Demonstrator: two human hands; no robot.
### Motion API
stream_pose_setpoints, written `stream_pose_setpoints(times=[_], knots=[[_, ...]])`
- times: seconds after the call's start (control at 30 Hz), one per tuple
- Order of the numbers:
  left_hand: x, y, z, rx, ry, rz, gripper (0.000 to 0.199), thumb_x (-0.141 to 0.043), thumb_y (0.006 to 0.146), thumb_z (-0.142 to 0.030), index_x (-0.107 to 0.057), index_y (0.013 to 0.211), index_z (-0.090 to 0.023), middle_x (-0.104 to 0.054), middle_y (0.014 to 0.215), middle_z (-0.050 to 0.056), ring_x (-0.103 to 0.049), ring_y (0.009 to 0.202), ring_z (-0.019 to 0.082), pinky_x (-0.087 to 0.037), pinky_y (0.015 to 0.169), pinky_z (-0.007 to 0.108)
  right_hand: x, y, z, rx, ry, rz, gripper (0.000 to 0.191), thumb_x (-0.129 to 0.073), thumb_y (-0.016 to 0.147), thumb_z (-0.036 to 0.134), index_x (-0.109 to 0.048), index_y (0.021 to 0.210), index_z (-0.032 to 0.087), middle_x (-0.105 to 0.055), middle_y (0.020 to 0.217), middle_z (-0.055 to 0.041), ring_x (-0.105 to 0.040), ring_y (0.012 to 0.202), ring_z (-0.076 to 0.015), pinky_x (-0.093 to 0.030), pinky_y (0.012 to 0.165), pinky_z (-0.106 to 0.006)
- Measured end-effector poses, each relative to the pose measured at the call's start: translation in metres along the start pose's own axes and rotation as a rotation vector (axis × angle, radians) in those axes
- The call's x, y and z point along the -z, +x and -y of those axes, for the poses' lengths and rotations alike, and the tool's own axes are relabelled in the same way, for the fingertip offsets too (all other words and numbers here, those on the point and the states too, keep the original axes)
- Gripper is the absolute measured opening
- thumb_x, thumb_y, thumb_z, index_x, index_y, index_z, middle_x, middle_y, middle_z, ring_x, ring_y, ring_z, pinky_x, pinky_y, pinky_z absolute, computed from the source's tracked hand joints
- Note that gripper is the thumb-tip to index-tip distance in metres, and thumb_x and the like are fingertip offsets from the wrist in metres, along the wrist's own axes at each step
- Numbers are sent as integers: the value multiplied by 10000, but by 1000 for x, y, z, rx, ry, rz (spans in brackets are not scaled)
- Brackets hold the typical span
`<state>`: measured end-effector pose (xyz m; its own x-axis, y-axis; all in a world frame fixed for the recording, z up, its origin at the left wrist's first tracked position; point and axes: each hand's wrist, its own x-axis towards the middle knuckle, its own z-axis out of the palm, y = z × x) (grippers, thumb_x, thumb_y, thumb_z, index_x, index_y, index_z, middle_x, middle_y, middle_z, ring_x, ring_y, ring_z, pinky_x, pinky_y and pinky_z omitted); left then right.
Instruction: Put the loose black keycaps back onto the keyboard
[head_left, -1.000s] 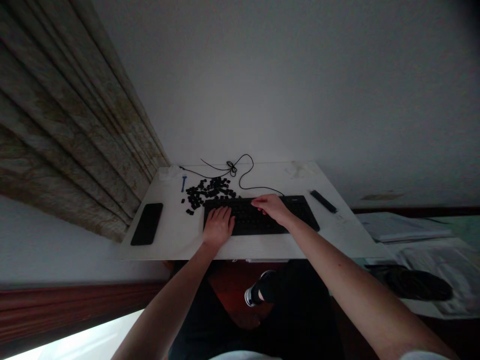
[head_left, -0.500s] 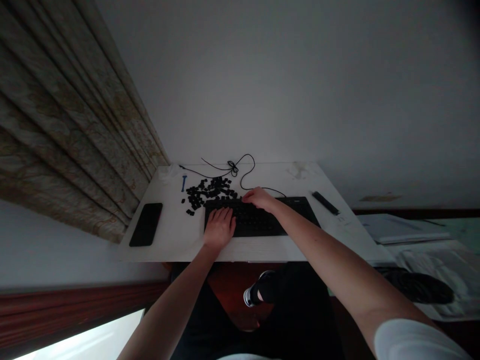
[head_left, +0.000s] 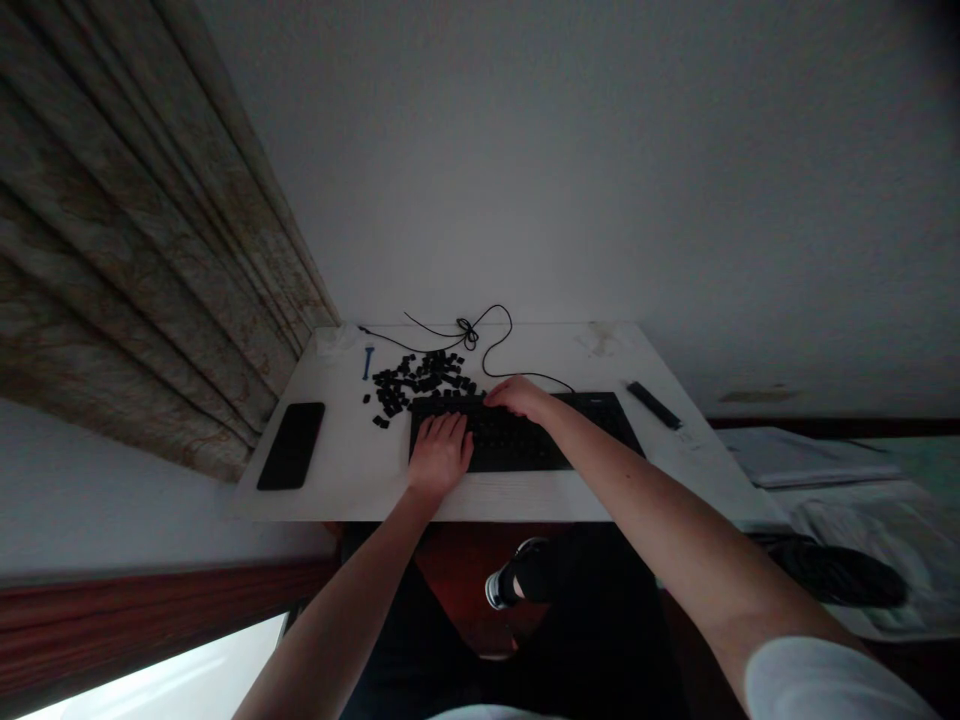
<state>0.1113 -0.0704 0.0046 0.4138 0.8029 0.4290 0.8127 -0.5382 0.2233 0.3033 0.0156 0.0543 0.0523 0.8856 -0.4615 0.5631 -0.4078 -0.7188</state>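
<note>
A black keyboard [head_left: 517, 448] lies on the white desk, partly covered by both my hands. My left hand [head_left: 441, 455] rests on its left end, palm down with the fingers stretched out. At the keyboard's far edge, left of its middle, my right hand [head_left: 521, 397] has thumb and fingertips pinched together. What sits between those fingertips, if anything, is too small and dark to make out. Loose black keycaps [head_left: 431, 375] are heaped just beyond the keyboard's left half, close to both hands.
A thin black cable [head_left: 487, 355] with a tied bundle runs behind the keyboard. A blue tool [head_left: 368, 363] stands out beside the keycaps. The phone [head_left: 292, 447] lies at left, a dark narrow bar [head_left: 654, 405] at right. Papers [head_left: 810, 457] are stacked beyond the desk [head_left: 540, 497].
Both hands keep nearly the same places on the keyboard. Small shifts across the whole picture come from the camera moving slightly.
</note>
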Motion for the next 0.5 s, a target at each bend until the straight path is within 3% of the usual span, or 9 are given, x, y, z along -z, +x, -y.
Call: stream_pose_setpoints(times=[0.5], knots=[[1,0,0,2,-4,-6,340,-445,967,-272,-613,1237,-152,-679,1237,126,-583,1200,279,-421,1056,494,0,5,-4,-21,38,17,150,-814,634,240,-756,726,136,-451,403,43,-321,391,-79,-195,390,-240]])
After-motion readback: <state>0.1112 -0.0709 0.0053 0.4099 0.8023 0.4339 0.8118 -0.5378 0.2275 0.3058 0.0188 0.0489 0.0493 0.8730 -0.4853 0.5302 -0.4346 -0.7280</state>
